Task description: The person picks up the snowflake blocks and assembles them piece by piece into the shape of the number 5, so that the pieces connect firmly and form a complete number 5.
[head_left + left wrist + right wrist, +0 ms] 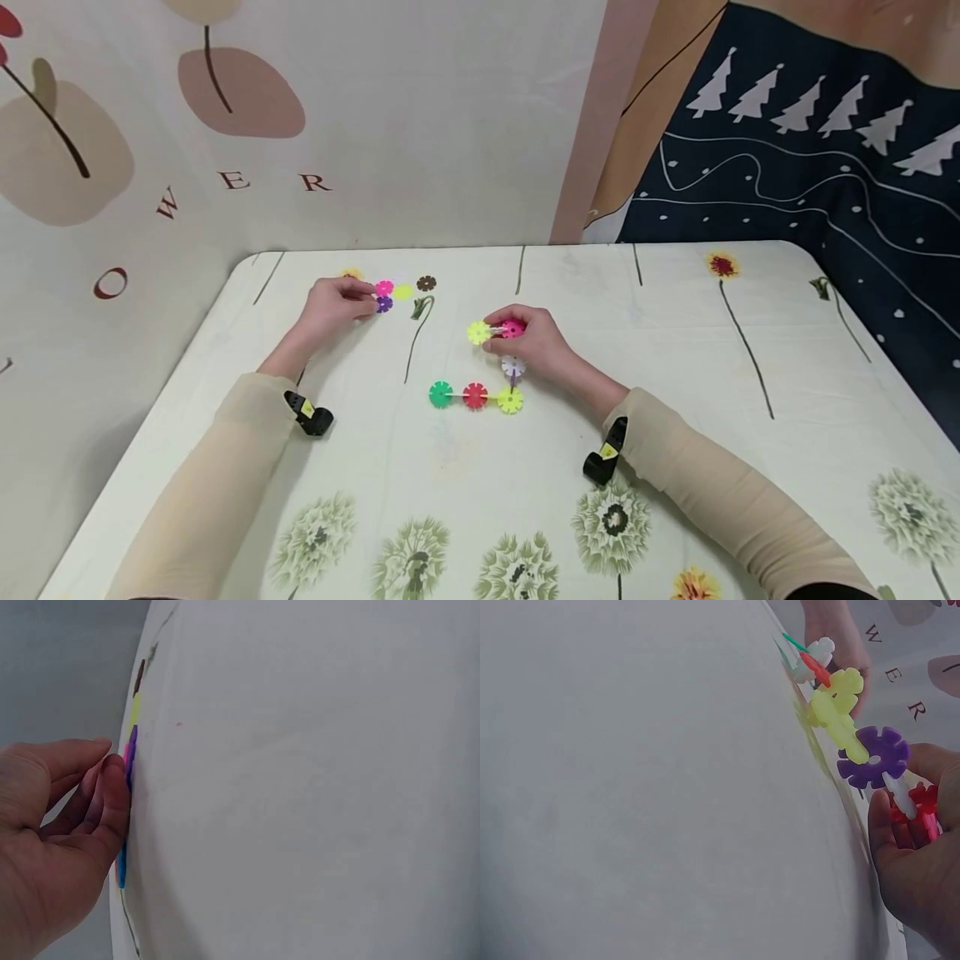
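Observation:
In the head view, my right hand (536, 337) pinches one end of a chain of notched plastic snowflake discs. A yellow disc (478, 332) and a pink disc (513, 328) show at its fingers. The chain bends down through a white disc (513, 367) to a lower yellow disc (511, 401), then runs left through a red disc (475, 397) to a green disc (440, 394). A purple disc (877, 756) stands edge-linked in it. My left hand (339, 302) reaches low over loose discs, its loosely bent fingertips right at a pink disc (384, 287) and a purple disc (384, 304).
Beside the left fingertips lie a loose yellow disc (402, 292) and a brown disc (426, 283). A blue disc (121, 864) sits beneath the left hand. A flower-printed white cloth (675, 358) covers the table, with printed curtains behind.

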Motion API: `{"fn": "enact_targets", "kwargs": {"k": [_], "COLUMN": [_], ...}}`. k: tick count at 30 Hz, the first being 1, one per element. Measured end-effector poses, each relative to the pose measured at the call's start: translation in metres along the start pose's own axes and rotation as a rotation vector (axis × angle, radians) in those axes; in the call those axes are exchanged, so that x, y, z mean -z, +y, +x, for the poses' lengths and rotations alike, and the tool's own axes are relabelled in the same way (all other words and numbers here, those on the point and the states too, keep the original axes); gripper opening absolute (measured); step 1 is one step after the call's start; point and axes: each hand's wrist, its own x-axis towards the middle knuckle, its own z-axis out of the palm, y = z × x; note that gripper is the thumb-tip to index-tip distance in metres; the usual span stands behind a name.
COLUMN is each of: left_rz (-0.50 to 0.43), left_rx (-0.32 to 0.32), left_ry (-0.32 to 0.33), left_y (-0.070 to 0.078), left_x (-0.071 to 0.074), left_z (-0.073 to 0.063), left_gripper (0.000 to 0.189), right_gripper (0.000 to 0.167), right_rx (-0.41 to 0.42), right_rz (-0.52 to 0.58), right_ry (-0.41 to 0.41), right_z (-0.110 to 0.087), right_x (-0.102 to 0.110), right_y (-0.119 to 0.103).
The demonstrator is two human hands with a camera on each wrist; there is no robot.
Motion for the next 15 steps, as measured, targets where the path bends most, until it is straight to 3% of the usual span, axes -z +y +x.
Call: {"fn": "enact_targets", "kwargs": {"k": [9, 15], "left_rz": [0.138, 0.172], "left_rx": [0.010, -0.001], "left_ry": [-0.025, -0.033], "left_y": [0.0035, 0.0080], "left_x": [-0.0062, -0.0093], "left_z": [0.0072, 0.0056], "left_gripper": [0.039, 0.040], "right_gripper": [0.034, 0.035], "right_rx": [-0.013, -0.034], "right_rz": [-0.008, -0.006], "right_ry": [0.004, 0.009], "right_z": [-0.0003, -0.0007], "right_x": [0.0001, 0.0011], "right_y": [0.0000, -0.0011]}}
